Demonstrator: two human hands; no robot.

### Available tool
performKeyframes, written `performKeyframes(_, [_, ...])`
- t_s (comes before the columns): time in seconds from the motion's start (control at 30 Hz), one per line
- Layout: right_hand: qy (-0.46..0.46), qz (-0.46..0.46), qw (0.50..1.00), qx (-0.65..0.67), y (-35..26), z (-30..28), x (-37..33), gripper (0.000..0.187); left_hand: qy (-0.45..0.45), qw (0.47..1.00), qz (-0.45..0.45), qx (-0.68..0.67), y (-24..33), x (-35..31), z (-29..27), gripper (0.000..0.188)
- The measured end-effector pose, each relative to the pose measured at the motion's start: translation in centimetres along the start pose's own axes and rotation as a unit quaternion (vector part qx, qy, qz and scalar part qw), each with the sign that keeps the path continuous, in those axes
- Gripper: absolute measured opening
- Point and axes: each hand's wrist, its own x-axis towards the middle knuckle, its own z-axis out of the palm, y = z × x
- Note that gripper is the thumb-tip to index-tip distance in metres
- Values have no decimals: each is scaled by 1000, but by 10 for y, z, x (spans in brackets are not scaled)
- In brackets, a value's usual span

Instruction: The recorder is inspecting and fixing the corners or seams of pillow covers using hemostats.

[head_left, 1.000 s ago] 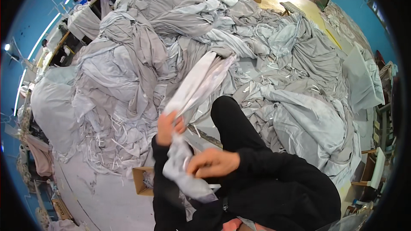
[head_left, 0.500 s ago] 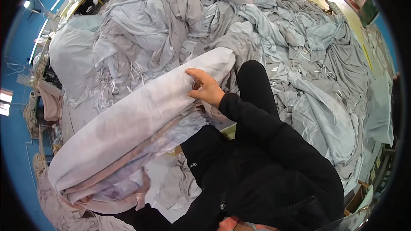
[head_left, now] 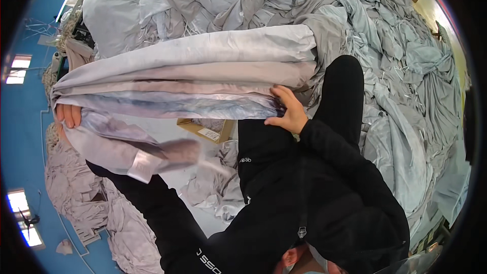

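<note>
A long pale grey and pinkish fabric piece [head_left: 203,45] stretches across in front of me in lengthwise folds, with a bluish-purple patterned layer along its near edge. My left hand [head_left: 70,115] grips its bunched left end, the fingers curled over the cloth. At the other end my right hand [head_left: 290,111] pinches the near edge between thumb and fingers. A loose flap hangs below my left hand, carrying a white label [head_left: 144,166]; its tip is blurred.
Large heaps of grey fabric [head_left: 213,0] fill the far side and the right [head_left: 395,142]. A cardboard box [head_left: 209,131] lies below the stretched cloth. More crumpled fabric [head_left: 76,187] piles up at the left, beside a blue floor [head_left: 25,162].
The fabric has swung from a slant to nearly level, and its folds now show. My right hand moved from its top to the near edge and closed. My left hand came up into view.
</note>
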Motion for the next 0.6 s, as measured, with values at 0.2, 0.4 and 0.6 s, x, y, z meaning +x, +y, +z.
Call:
performKeyframes(0.2, [90,36,993,63,20,23,24,55,-104,991,-1,-86,19,91,-50,29])
performKeyframes(0.4, [64,213,931,288,70,33,18,26,-205,959,-16,-195,43,76,-52,30])
performKeyframes(0.6, [0,163,956,243,88,43,-13,51,-296,910,-45,-288,48,146,-118,30])
